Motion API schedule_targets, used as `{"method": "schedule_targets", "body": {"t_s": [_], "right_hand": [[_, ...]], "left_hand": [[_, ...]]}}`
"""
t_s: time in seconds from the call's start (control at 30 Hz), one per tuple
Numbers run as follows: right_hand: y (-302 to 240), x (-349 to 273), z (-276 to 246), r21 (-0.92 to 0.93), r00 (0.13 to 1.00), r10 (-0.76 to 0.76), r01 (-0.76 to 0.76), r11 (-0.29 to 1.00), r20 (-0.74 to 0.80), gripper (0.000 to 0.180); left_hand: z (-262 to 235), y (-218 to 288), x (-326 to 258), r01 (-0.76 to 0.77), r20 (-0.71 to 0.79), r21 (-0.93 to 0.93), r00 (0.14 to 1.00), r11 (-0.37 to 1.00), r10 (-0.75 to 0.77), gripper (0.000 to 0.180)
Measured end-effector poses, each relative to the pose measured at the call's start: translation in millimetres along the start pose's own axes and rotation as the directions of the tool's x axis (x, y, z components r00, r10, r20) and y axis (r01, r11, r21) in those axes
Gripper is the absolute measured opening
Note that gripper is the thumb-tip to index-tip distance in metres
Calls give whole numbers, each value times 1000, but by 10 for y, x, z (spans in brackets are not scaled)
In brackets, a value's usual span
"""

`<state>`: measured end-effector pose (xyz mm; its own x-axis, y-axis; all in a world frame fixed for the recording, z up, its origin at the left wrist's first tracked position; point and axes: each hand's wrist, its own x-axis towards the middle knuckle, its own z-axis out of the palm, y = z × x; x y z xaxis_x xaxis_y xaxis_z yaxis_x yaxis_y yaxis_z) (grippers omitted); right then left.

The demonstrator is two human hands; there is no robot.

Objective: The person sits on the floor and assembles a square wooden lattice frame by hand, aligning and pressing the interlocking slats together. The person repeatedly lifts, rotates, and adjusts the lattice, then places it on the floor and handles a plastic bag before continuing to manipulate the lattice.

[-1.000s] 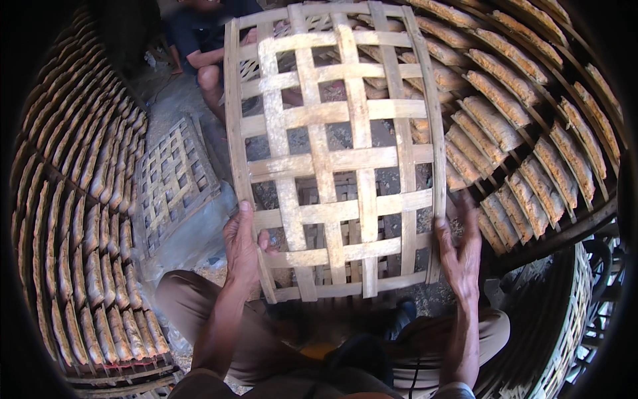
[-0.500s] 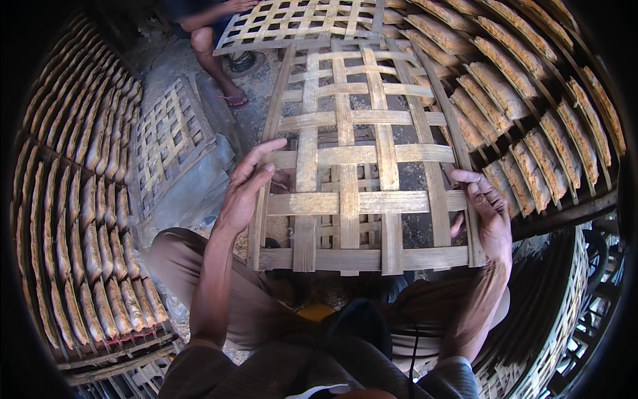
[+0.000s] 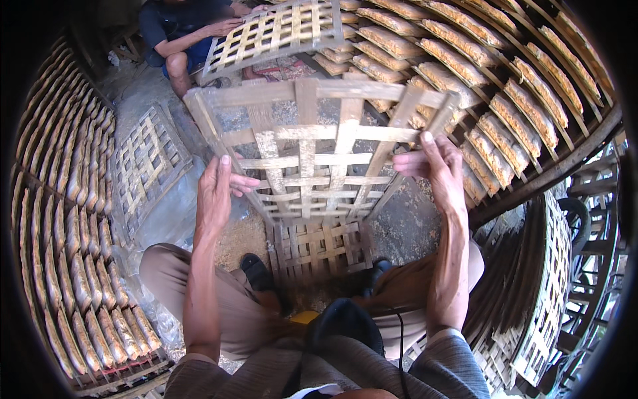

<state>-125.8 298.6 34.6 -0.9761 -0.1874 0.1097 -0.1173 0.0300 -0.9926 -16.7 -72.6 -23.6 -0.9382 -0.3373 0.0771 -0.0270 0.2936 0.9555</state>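
Gripping a woven panel (image 3: 306,143) by opposite edges — left fingers (image 3: 224,171), right fingers (image 3: 410,164) — right rack (image 3: 551,174) near, left rack (image 3: 126,374) well apart.

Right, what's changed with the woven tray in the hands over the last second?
The woven tray has tipped: its upper edge now looks wide and near, its lower end narrow and farther off, leaving the lower tray between the feet in plainer view. The left hand and right hand are still at its sides. The left rack and right rack remain filled.
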Motion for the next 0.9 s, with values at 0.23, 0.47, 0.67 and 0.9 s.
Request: {"method": "schedule_targets", "body": {"t_s": [0.23,0.47,0.67,0.9], "right_hand": [[185,0,2,-442,995,-77,98,892,65,46],[317,-12,80,-248,998,2,-16,969,-59,58],[301,19,221,-73,995,-57,63,995,80,38],[331,20,231,92,991,-90,81,992,103,36]], "left_hand": [[-141,-190,-18,12,-220,469,970,883,103,51],[37,-343,-52,-119,-387,-320,922,940,-15,34],[64,-117,-74,-96,-462,-290,885,952,-52,35],[54,-49,-122,-60,-495,-305,863,950,-105,37]]}}
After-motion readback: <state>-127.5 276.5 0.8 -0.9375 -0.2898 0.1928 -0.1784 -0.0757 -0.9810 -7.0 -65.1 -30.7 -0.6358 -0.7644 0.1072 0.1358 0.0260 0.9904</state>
